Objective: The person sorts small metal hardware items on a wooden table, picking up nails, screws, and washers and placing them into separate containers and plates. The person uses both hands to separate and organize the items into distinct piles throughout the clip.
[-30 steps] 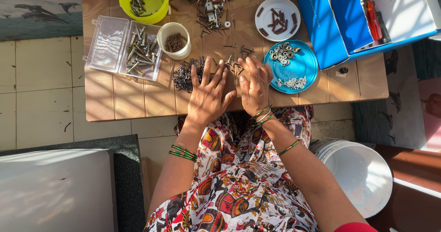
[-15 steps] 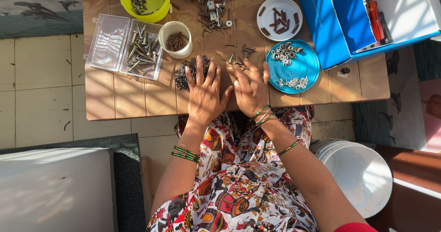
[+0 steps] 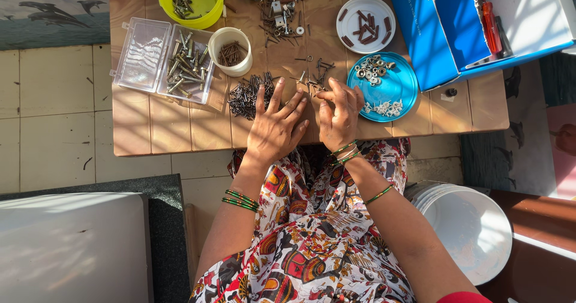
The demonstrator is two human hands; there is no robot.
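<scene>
My left hand (image 3: 274, 126) lies flat on the wooden table (image 3: 150, 129), fingers spread, its tips touching a heap of dark nails (image 3: 247, 95). My right hand (image 3: 340, 115) rests beside it with the fingers curled and pinched over small loose screws (image 3: 315, 75) scattered just above it; whether it holds one I cannot tell. Green bangles circle both wrists. A blue round lid (image 3: 384, 87) with washers and pale fittings sits right of my right hand.
A clear compartment box (image 3: 162, 60) of bolts, a white cup (image 3: 233, 51) of nails, a yellow bowl (image 3: 191, 0) and a white plate (image 3: 366, 15) stand on the table. An open blue box (image 3: 444, 33) is at the right. A white bucket (image 3: 468, 231) stands on the floor.
Both hands have slid slightly toward me and the left hand has spread flatter; the camera view has shifted a little.
</scene>
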